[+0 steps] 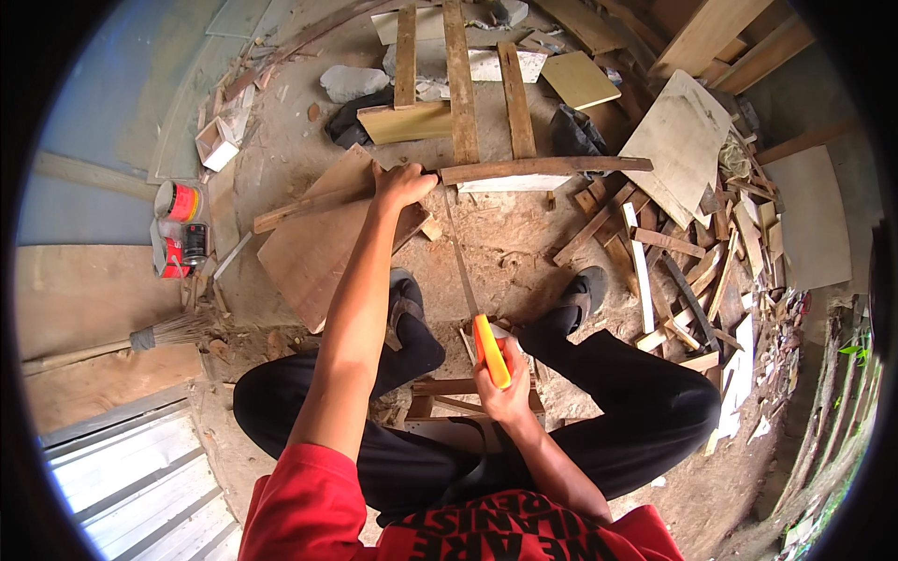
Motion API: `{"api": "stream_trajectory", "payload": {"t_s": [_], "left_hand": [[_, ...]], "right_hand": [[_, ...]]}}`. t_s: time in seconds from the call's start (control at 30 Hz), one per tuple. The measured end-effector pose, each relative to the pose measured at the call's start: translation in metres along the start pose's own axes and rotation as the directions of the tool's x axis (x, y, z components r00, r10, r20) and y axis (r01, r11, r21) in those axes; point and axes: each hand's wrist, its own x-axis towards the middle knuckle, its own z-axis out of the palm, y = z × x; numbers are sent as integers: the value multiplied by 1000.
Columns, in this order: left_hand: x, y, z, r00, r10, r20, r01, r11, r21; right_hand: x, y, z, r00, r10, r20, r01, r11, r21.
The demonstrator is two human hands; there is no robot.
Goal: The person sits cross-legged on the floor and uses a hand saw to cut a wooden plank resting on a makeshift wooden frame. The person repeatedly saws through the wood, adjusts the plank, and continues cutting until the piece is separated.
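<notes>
My right hand (505,381) is wrapped round the orange-yellow handle (492,352) of a handsaw. The saw's long thin blade (458,245) points away from me, its far part beside a narrow brown wooden strip (547,168). Just left of the blade, my left hand (404,185) is closed on wood at the strip's left end; its fingertips are partly hidden. Below that hand lies a wide brown board (318,248) with another narrow piece of wood (281,217) across it. Whether this piece and the strip are one length, I cannot tell.
Scrap wood (687,271) is heaped at the right, under a pale panel (675,140). Long planks (458,84) lie ahead. Cans (178,201) and a broom (173,332) are at the left. My feet (582,292) stand either side of the saw; I sit on a low wooden stool (449,425).
</notes>
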Motion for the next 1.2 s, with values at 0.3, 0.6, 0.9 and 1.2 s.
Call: {"api": "stream_trajectory", "payload": {"t_s": [0.3,0.6,0.9,1.2], "left_hand": [[-1,4,-1,999,-14,34,13,1000,26],[2,-7,8,998,3,-59,-2,1000,22],[5,-12,13,999,-13,-31,13,1000,8],[1,0,3,999,-22,-39,24,999,48]], "right_hand": [[-5,-5,-12,999,30,26,-32,997,66],[2,-11,-9,1000,2,-7,-1,993,119],[1,-16,-10,1000,-12,-6,12,994,113],[0,-3,-6,1000,6,-8,-4,990,144]]}}
